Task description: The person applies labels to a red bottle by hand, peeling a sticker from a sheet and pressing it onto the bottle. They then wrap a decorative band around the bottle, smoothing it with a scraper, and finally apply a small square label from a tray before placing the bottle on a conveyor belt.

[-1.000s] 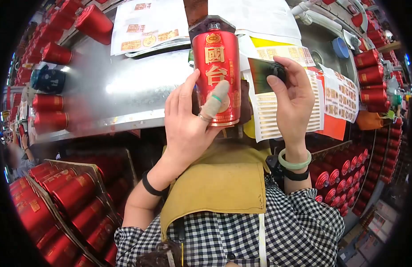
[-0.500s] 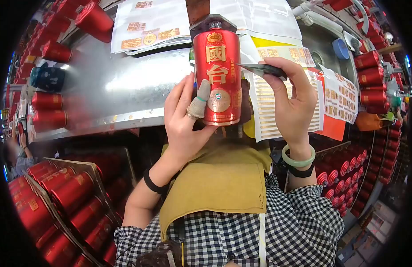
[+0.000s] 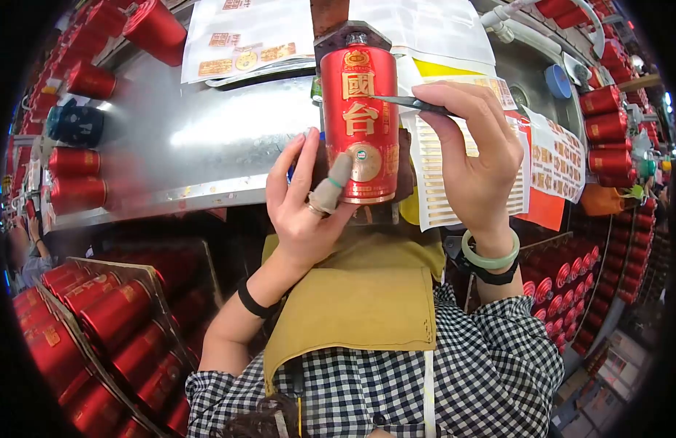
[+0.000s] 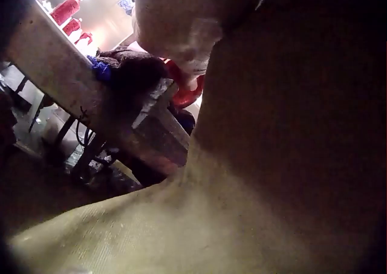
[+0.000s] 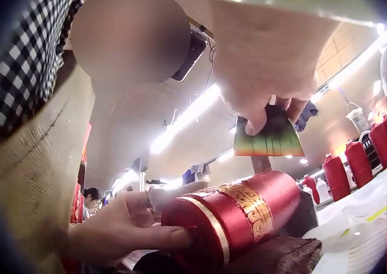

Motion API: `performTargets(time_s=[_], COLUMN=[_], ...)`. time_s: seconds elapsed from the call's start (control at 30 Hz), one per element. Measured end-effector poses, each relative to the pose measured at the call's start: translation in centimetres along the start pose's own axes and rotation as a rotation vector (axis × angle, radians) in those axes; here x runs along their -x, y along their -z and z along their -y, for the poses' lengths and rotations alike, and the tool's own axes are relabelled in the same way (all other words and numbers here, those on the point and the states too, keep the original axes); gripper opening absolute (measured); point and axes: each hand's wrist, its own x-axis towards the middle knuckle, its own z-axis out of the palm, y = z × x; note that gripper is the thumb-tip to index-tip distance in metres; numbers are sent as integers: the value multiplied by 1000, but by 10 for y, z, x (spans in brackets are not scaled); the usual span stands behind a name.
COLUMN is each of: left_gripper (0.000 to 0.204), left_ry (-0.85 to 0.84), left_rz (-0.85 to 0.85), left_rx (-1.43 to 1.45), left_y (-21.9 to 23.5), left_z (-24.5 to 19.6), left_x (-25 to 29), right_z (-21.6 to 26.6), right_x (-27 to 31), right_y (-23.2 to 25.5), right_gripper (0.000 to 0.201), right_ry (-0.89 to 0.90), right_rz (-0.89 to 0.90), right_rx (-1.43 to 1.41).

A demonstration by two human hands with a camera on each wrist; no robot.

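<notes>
Indoors, a right hand (image 3: 484,157) is pinching a thin scraper (image 3: 415,104) above a red bottle (image 3: 360,135) lying between both hands, while the left hand (image 3: 303,219) is spreading its fingers, thumb pressing the base, a light hold risking a roll and scratched gold characters (image 3: 358,85)

The bottle (image 3: 384,139) is red with gold characters (image 3: 360,119) and a round gold emblem (image 3: 366,171); the flat scraper (image 5: 272,142) grades from dark green to orange (at its edge, right wrist view). The apron (image 3: 352,306) is plain mustard yellow, the shirt (image 3: 491,358) black-and-white check, the bangle (image 3: 491,261) pale green; the label sheet (image 3: 434,179) carries gold stripes on white.
</notes>
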Motion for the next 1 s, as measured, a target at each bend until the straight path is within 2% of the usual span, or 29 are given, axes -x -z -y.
performTargets(time_s=[0.1, 0.17, 0.2, 0.23, 0.27, 0.33, 0.37, 0.43, 0.47, 0.53, 0.6, 0.67, 0.73, 0.77, 0.8, 0.87, 0.9, 0.93, 1.0], left_gripper=[66, 73, 82, 91, 91, 104, 104, 104, 104, 104, 105, 104, 100, 95, 95, 98, 99, 99, 100], left_ry=[0, 0, 106, 209, 208, 248, 311, 266, 223, 230, 334, 277, 231, 222, 223, 129, 219, 215, 141], left_rz=[23, 43, 33, 22, 22, 48, 37, 19, 1, 4, 120, 89, 136, 175, 174, 247, 241, 247, 238], left_rx=[50, 60, 158, 258, 260, 360, 474, 430, 385, 485, 459, 426, 386, 343, 342, 329, 443, 445, 404], left_y=[2, 5, 4, 4, 1, -8, -11, -9, -8, -11, -5, -3, -2, 0, 2, 6, 1, 0, 1], left_z=[2, -1, -7, -9, -8, -2, -2, -3, -4, -1, 0, 4, 8, 12, 12, 10, 10, 11, 14], left_x=[7, 5, 1, -1, -2, -3, -4, -10, -12, -8, -3, -2, 2, 3, 1, -4, 0, 1, 0], right_z=[0, -2, -1, 2, 5, 18, 24, 36, 33, 11, -23, -22, -4, -1, 9, 12, 6, -4, -17], right_x=[7, 14, 18, 24, 30, 48, 47, 39, 34, 14, -2, 0, 27, 44, 42, 33, 25, 15, 16], right_y=[-1, -2, -3, -4, -3, -5, -4, -1, -3, -13, -13, -6, -12, -14, -8, -9, -11, -14, -10], right_gripper=[32, 29, 29, 27, 26, 26, 26, 26, 26, 26, 22, 27, 25, 25, 26, 20, 21, 21, 19], right_ry=[-47, 6, 8, 102, 195, 287, 288, 140, 135, 21, 210, 284, 373, 460, 505, 331, 251, 171, 226], right_rz=[13, 68, 69, 124, 179, 291, 290, 403, 395, 231, 59, 103, 257, 271, 335, 301, 232, 160, 104], right_rx=[-30, -29, -30, 6, 45, -27, -22, -116, -110, -60, 141, 125, 24, -15, -26, -3, 31, 66, 163])
